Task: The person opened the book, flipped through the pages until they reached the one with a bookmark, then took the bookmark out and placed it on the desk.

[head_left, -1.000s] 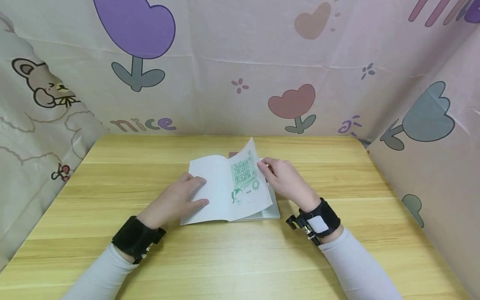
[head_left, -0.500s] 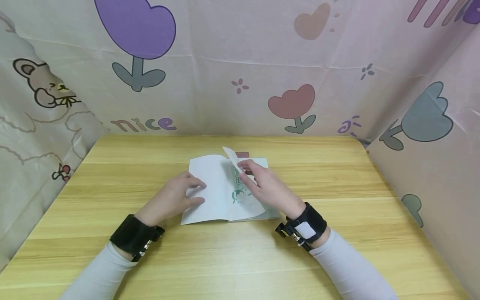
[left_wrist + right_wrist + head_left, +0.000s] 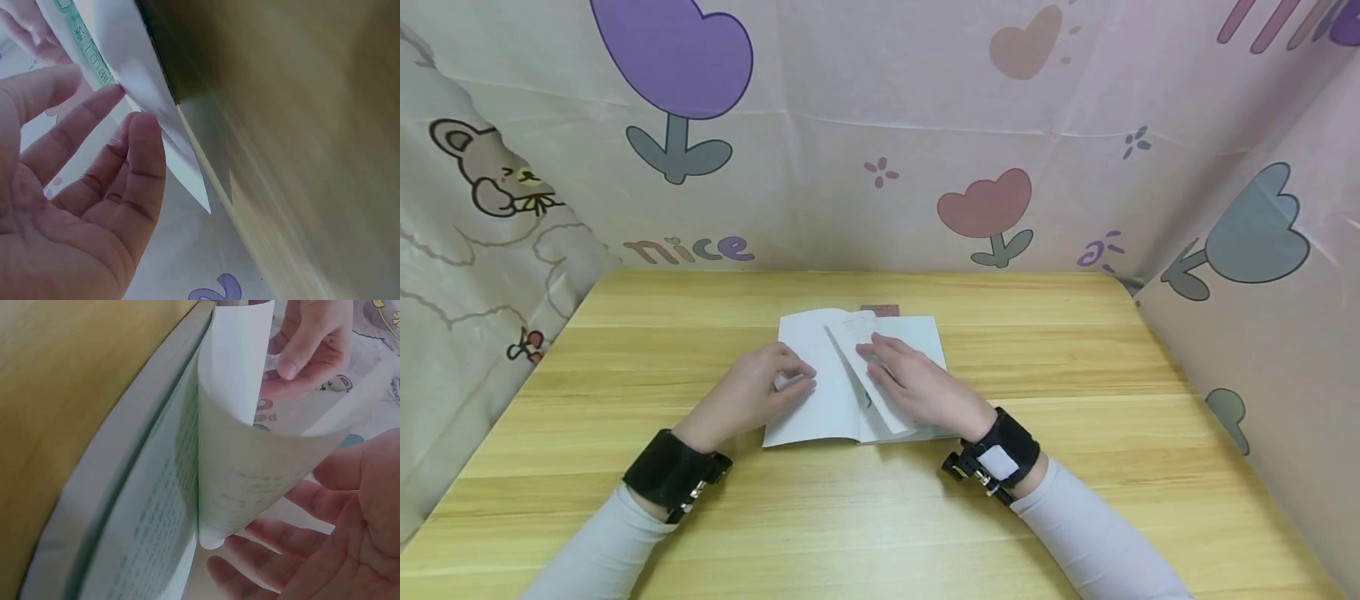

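Note:
An open book [image 3: 812, 421] lies in the middle of the table, its left side a blank white page. My left hand [image 3: 747, 392] rests at that page's outer edge, fingers loosely bent; the left wrist view has its fingertips right at the paper [image 3: 156, 94]. A lifted page [image 3: 847, 333] leans leftward over the spine, hiding most of the green print beneath. My right hand [image 3: 925, 387] lies against this page with fingers extended. In the right wrist view the page [image 3: 256, 475] bows into a curve, the right fingers [image 3: 262, 562] spread behind it, and lines of green text show on the page below.
A small dark red piece [image 3: 880, 310] sticks out past the book's far edge. The wooden table [image 3: 880, 517] reaches back to a patterned cloth [image 3: 820, 200], which also hangs on both sides.
My right hand has moved left, carrying the page with the green title from the right side over toward the spine. The left hand has stayed almost still on the left page.

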`<state>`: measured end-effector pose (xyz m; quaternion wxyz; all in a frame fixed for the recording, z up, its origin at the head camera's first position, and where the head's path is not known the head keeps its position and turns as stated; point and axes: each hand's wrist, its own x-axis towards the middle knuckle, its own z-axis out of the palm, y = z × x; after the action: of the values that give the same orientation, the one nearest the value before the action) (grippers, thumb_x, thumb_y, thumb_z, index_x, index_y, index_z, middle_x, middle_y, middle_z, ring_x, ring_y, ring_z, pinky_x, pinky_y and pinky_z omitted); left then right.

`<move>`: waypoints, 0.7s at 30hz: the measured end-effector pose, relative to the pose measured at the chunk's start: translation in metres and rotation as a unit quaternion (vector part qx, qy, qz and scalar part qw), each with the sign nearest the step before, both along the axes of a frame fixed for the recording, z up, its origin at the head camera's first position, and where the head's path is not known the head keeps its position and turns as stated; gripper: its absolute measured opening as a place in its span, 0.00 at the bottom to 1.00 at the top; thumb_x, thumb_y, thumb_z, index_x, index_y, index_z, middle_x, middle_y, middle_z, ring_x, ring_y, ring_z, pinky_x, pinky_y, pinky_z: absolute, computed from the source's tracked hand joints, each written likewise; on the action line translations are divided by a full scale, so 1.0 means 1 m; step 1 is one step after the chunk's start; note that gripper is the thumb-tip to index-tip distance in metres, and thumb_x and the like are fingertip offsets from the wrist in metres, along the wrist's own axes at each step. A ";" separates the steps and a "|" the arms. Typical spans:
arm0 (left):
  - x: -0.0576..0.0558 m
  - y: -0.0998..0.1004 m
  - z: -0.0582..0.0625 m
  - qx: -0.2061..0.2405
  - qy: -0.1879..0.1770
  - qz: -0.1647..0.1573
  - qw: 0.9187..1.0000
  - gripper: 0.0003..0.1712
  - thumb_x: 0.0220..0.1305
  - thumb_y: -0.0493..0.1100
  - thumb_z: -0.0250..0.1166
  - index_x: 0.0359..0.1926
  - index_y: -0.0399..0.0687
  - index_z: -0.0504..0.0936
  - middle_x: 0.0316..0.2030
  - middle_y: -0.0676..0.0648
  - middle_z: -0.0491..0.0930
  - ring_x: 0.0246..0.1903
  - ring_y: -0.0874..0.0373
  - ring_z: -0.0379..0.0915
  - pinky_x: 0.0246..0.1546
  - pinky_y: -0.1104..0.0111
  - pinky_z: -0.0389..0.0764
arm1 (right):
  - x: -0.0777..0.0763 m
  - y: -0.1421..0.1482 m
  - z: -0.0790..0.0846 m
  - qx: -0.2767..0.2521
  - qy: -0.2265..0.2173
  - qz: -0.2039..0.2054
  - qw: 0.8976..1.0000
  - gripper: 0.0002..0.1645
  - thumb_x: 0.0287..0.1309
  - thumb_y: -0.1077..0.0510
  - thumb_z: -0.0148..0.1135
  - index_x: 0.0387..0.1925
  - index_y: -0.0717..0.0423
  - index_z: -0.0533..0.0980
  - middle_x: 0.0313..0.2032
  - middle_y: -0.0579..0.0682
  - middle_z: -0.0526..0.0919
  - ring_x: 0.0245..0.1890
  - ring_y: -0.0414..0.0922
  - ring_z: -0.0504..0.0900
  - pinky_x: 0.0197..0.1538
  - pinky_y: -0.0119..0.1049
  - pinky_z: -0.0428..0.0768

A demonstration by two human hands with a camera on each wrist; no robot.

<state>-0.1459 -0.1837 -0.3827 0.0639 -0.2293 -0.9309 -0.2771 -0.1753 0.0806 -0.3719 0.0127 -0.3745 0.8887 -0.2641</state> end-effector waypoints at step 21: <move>0.000 0.004 0.005 0.101 -0.077 0.045 0.991 0.18 0.65 0.59 0.60 0.36 0.54 0.87 0.37 0.54 0.81 0.40 0.57 0.75 0.41 0.57 0.75 | 0.006 -0.017 0.000 -0.024 -0.010 0.053 0.998 0.28 0.73 0.49 0.47 0.69 0.52 0.64 0.71 0.57 0.55 0.68 0.47 0.58 0.62 0.45 0.65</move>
<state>-0.1463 -0.1795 -0.3780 0.0271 -0.1578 -0.9098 -0.3829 -0.1692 0.0636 -0.3722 0.0268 -0.4189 0.8607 -0.2881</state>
